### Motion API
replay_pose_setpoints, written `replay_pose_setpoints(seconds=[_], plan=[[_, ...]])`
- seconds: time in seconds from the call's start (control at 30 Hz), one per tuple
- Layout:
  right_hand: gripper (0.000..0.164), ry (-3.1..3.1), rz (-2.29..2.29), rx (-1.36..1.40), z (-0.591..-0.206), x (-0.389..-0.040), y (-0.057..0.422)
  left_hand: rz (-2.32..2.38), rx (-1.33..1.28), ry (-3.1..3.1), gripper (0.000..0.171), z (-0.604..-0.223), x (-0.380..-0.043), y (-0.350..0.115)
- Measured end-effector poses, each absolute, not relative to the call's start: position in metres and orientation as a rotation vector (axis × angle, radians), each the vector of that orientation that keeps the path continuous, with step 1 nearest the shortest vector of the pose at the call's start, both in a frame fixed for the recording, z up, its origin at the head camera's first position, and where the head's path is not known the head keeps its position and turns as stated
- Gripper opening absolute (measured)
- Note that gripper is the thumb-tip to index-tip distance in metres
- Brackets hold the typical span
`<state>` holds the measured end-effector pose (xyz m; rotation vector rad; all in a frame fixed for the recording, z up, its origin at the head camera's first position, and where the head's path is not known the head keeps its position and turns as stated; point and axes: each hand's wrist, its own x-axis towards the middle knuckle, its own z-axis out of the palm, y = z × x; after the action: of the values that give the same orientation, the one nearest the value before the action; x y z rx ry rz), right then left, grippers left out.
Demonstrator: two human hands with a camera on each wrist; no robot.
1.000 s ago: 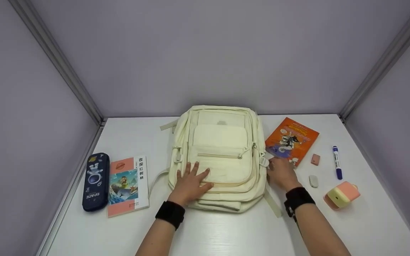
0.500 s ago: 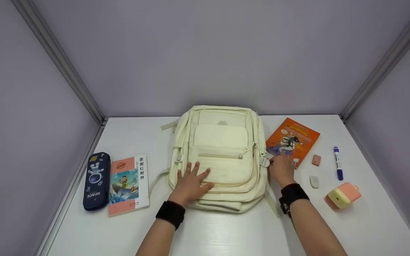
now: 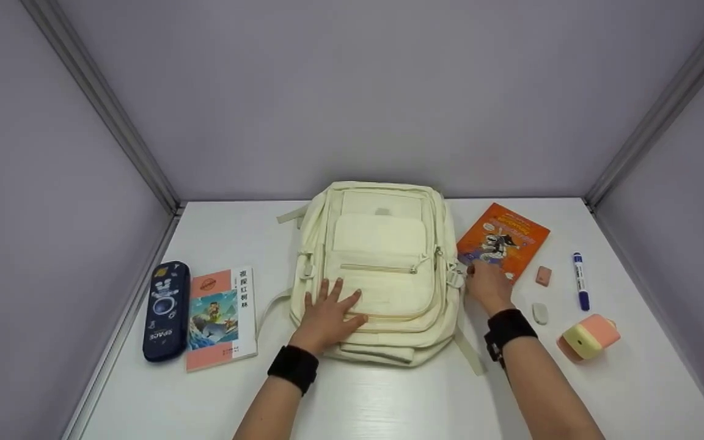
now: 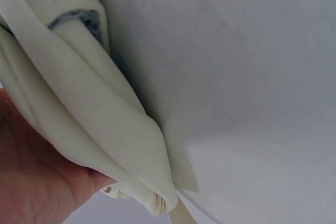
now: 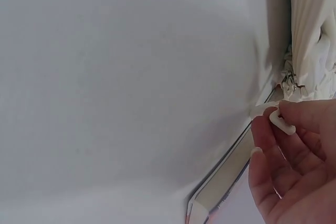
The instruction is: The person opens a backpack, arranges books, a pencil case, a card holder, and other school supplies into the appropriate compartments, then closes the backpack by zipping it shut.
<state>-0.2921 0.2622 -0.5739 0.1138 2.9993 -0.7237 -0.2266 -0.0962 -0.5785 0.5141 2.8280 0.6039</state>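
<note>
A cream backpack point(image 3: 379, 235) lies front side up on the white table in the head view. My left hand point(image 3: 326, 318) rests on its lower front with fingers spread flat; the left wrist view shows the lower edge of the bag point(image 4: 100, 98) beside the palm. At the bag's right side my right hand point(image 3: 489, 287) pinches the end of a white side strap point(image 5: 282, 123) between thumb and fingers. A pale buckle point(image 3: 454, 278) sits just left of that hand. Behind the right hand lies an orange book point(image 3: 505, 235), partly covered by the fingers.
Left of the backpack are a dark blue pencil case point(image 3: 165, 311) and a pink-and-white book point(image 3: 220, 318). On the right lie a pink eraser point(image 3: 543, 275), a white eraser point(image 3: 539, 313), a blue marker point(image 3: 581, 281) and a pink-and-yellow pencil sharpener point(image 3: 589, 338). Grey walls enclose the table.
My right hand shifts slightly at the bag's right side, first up and left, then a little back to the right. The left hand and the backpack stay in place.
</note>
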Motion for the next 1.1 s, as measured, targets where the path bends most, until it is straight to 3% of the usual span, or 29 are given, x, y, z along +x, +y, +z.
replay_pose_setpoints(seconds=[0.27,0.47,0.7,1.1], plan=[[0.021,2.994,-0.715,0.088,-0.5753,-0.2933,0.2629,0.604,0.502,2.833,0.066,-0.5785,-0.2259,-0.0966],[0.041,2.948,-0.794,-0.024,-0.5798,-0.293,0.2623,0.6,0.505,2.838,0.066,-0.5788,-0.2257,-0.0966],[0.022,2.877,-0.779,-0.03,-0.5818,-0.2983,0.2639,0.595,0.515,2.827,0.067,-0.5784,-0.2257,-0.0962],[0.013,3.062,-0.596,-0.067,-0.5735,-0.2987,0.2648,0.576,0.505,2.824,0.068,-0.5786,-0.2261,-0.0961]])
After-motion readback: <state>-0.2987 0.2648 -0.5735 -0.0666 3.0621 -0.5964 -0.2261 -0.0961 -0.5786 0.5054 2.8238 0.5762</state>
